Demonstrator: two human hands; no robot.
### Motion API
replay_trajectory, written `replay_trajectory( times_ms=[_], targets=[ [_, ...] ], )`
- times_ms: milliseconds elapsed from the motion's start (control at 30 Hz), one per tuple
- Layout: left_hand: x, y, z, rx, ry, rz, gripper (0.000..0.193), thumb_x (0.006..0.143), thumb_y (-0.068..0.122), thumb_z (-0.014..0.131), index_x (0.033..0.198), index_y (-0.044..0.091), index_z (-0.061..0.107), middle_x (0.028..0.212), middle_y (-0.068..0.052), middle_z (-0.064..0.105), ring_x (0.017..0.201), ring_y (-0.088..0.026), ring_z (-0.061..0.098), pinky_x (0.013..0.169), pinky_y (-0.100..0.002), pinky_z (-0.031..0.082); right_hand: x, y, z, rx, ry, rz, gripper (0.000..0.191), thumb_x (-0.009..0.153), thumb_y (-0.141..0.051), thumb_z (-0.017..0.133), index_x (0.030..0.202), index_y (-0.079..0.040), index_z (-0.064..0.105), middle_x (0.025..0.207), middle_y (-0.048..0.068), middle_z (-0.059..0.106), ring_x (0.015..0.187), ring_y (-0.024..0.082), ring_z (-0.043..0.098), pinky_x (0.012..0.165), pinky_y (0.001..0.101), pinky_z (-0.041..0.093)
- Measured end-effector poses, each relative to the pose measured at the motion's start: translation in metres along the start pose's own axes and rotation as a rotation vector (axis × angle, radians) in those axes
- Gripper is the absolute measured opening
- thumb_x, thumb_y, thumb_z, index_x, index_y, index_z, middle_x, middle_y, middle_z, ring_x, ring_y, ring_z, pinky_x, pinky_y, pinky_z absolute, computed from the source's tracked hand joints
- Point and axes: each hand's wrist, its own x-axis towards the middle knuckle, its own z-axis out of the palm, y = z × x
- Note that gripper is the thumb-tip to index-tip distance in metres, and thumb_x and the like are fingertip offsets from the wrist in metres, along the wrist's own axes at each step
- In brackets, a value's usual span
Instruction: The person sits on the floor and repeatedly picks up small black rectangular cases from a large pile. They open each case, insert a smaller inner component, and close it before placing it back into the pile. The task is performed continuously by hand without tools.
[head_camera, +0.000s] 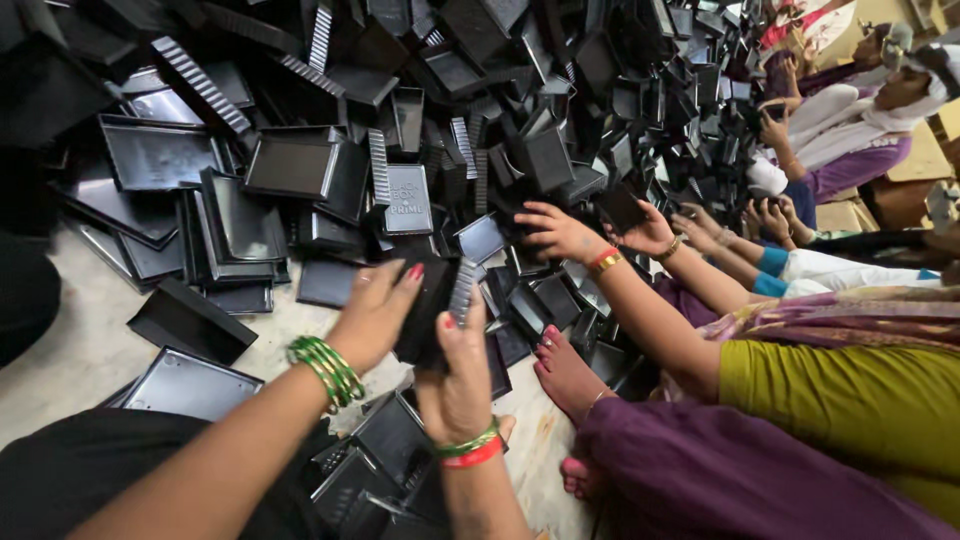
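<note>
My left hand (375, 312), with green bangles on the wrist, presses against the left side of a small stack of black plastic trays (432, 312) held upright in the middle of the view. My right hand (457, 385), wearing green and red bangles, grips the same stack from below and the right. A ribbed tray edge (462, 290) shows at the stack's right side. More black trays (385, 455) lie in a heap just under my hands.
A huge pile of black plastic trays (420, 110) covers the floor ahead. A co-worker's hands (590, 235) reach into it from the right, a bare foot (565, 370) beside me. More people (850, 120) sit further right. Pale floor (70, 350) shows at left.
</note>
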Motion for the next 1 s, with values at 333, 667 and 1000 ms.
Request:
replay_trajectory(
  times_ms=[333,667,1000],
  targets=[
    [0.008,0.056,-0.032,-0.749,0.019,-0.368,0.048,0.098,0.038,0.060,0.128,0.002,0.067,0.111,-0.011,0.061,0.106,-0.019,0.060,0.094,-0.030,0.047,0.004,-0.011,0.002,-0.096,0.026,-0.175,0.059,0.100,-0.011,0.060,0.155,-0.007,0.038,0.138,0.011,0.058,0.124,0.023,0.057,0.109,0.0403,0.044],
    [0.001,0.069,-0.033,-0.897,-0.071,-0.335,0.045,0.100,0.036,0.058,0.129,0.001,0.064,0.115,-0.006,0.062,0.110,-0.014,0.061,0.098,-0.030,0.048,-0.003,-0.015,0.011,-0.209,0.074,-0.207,0.070,0.092,-0.007,0.065,0.156,-0.009,0.036,0.140,0.009,0.052,0.130,0.021,0.051,0.114,0.0372,0.039],
    [0.000,0.067,-0.034,-0.815,-0.045,-0.264,0.053,0.099,0.038,0.061,0.136,-0.001,0.059,0.125,-0.006,0.063,0.115,-0.014,0.060,0.101,-0.028,0.047,0.000,-0.021,0.010,-0.281,0.086,-0.306,0.070,0.093,-0.005,0.069,0.155,-0.004,0.038,0.141,0.012,0.051,0.128,0.022,0.052,0.114,0.0381,0.041]
  ],
)
